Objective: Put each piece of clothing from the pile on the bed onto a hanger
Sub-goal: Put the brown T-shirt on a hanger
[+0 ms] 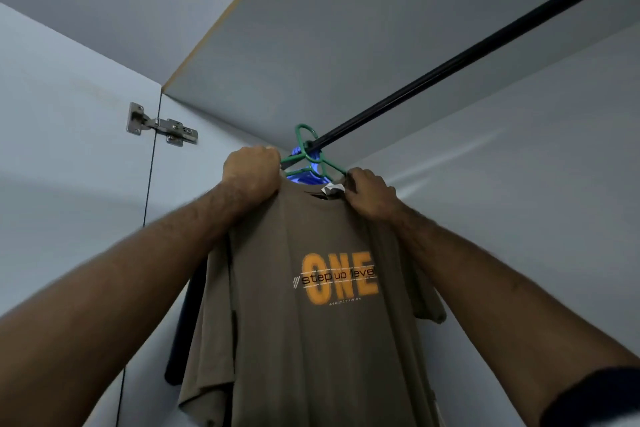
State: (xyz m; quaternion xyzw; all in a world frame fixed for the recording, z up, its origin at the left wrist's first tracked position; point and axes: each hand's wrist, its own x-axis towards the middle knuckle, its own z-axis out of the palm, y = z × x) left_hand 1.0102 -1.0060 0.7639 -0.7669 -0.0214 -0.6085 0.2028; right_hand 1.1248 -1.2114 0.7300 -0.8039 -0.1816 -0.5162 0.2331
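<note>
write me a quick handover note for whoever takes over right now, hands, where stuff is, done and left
Left hand: closed on the left shoulder of the brown t-shirt.
Right hand: pinching the shirt's right shoulder by the collar.
The shirt is on the green hanger, whose hook is over the black rail inside the wardrobe. A blue hanger and a dark garment hang behind it.
Done: this shirt is hung.
Left: let go, then check the bed pile, which is out of view.
</note>
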